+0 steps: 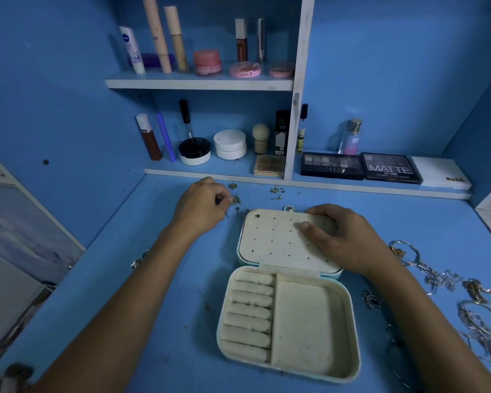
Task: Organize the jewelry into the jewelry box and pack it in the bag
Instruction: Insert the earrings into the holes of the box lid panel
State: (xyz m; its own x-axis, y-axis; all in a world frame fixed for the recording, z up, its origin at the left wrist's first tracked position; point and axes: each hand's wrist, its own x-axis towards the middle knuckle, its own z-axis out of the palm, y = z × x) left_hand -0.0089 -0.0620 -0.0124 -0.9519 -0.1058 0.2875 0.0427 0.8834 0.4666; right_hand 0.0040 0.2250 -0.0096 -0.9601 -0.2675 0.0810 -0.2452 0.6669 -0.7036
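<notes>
Open jewelry box (288, 321) in the middle of the blue desk (159, 293), long way 12 to 6, lid (278, 242) at 12, right hand (343, 236) flat on lid, left hand (203, 204) at 10 pinching small earring (236, 199)

One open jewelry box (288, 296), centre frame, seven ring rolls (248, 313) in its lower half. Two hands: left hand (203, 205), right hand (342, 236). Three flat palettes (389, 167) on the shelf at right. Two pink compacts (245, 70) upper shelf. Tangled chains (465, 296) at right edge, count unclear.
</notes>
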